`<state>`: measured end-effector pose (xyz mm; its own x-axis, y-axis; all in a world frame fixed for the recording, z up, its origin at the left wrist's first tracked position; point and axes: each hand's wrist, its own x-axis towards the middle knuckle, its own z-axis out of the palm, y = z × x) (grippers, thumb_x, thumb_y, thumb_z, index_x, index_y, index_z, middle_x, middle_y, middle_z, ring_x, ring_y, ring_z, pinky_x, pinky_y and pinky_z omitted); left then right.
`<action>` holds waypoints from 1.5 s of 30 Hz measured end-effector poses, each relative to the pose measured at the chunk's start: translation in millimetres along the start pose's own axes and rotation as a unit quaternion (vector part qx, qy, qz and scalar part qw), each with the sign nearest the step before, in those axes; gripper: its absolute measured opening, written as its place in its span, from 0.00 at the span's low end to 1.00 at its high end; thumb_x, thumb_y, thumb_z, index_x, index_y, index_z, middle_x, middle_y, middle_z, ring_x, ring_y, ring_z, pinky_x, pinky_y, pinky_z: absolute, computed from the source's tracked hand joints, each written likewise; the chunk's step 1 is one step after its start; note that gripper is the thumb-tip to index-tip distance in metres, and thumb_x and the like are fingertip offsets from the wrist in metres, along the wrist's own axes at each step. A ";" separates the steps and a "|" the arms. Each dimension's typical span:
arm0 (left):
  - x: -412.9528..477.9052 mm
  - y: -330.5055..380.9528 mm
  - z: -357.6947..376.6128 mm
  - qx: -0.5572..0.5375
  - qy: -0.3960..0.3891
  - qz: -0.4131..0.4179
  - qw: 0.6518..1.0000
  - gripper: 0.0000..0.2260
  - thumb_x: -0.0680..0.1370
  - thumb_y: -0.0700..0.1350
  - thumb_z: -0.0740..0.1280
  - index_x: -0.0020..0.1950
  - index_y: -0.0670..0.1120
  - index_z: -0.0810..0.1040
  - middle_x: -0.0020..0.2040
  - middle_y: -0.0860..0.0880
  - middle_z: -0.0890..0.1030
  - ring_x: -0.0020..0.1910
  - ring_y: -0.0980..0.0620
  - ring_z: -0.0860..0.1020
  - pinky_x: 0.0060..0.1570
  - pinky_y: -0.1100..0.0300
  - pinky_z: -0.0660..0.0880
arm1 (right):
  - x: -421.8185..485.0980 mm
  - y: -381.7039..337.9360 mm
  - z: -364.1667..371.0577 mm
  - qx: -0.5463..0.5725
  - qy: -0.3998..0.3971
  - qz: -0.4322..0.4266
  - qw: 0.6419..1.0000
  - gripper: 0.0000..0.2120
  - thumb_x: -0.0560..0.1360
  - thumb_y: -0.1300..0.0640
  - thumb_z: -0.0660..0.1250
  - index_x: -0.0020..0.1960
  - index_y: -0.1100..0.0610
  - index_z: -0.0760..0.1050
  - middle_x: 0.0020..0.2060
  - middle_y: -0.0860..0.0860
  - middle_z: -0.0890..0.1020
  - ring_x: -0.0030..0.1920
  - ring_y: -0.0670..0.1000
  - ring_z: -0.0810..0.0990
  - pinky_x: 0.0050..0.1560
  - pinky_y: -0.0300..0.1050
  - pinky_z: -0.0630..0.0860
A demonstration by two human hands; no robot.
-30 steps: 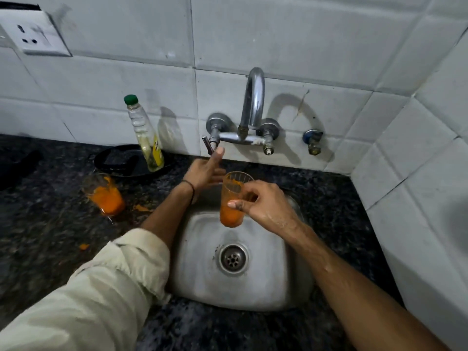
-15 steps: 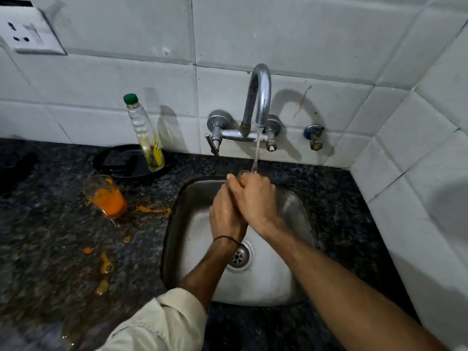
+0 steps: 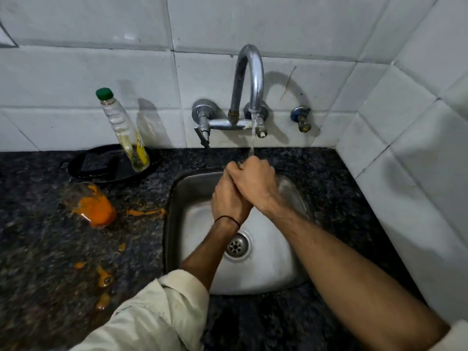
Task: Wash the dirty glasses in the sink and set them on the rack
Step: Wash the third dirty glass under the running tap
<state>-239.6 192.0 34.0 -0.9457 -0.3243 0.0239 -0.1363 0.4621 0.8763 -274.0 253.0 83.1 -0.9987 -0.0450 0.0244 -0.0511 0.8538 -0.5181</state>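
Note:
Over the steel sink (image 3: 266,272), my left hand (image 3: 228,201) and my right hand (image 3: 255,183) are wrapped together round a glass, right under the tap's spout (image 3: 249,77). The glass is almost wholly hidden by my fingers. A thin stream of water (image 3: 252,138) falls onto the top of my hands. A second glass (image 3: 88,203) lies on its side on the dark counter left of the sink, with orange liquid inside it. No rack is in view.
Orange spills (image 3: 147,212) and drops (image 3: 105,278) mark the speckled counter (image 3: 50,249). A bottle with a green cap (image 3: 124,130) leans by a black pan (image 3: 101,165) at the back left. White tiled walls close off the back and right.
A second ago my left hand was at the tap handle and my right held the orange-stained glass alone. Water now runs and both hands hold the glass under it.

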 end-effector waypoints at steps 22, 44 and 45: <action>14.3 -26.7 -11.0 -0.272 -0.283 -0.093 0.915 0.16 0.71 0.41 0.74 0.57 0.44 0.77 0.51 0.44 0.83 0.51 0.45 0.83 0.49 0.54 0.80 | 13.0 23.9 -11.8 0.092 -0.145 -0.092 0.981 0.20 0.79 0.48 0.64 0.33 0.59 0.79 0.26 0.51 0.79 0.27 0.48 0.77 0.34 0.45 0.76; 12.9 -34.3 -7.4 -0.268 -0.312 -0.059 0.910 0.22 0.67 0.38 0.77 0.59 0.46 0.77 0.53 0.45 0.84 0.55 0.47 0.82 0.58 0.48 0.79 | 6.8 23.9 -12.8 -0.053 -0.180 -0.162 0.969 0.21 0.80 0.45 0.62 0.36 0.57 0.79 0.30 0.53 0.78 0.31 0.51 0.78 0.35 0.46 0.73; 13.0 -34.9 -12.3 -0.294 -0.347 -0.051 0.889 0.21 0.67 0.36 0.76 0.59 0.47 0.78 0.53 0.44 0.84 0.55 0.46 0.82 0.58 0.48 0.79 | 6.0 25.4 -14.4 -0.042 -0.199 -0.169 0.965 0.21 0.80 0.45 0.62 0.34 0.57 0.78 0.28 0.52 0.78 0.29 0.50 0.77 0.34 0.45 0.73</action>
<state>-243.5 161.4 9.7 -0.9194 0.3426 -0.1930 -0.2463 -0.1191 0.9618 -281.4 281.9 82.4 -0.8463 -0.5085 -0.1589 -0.3898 0.7943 -0.4661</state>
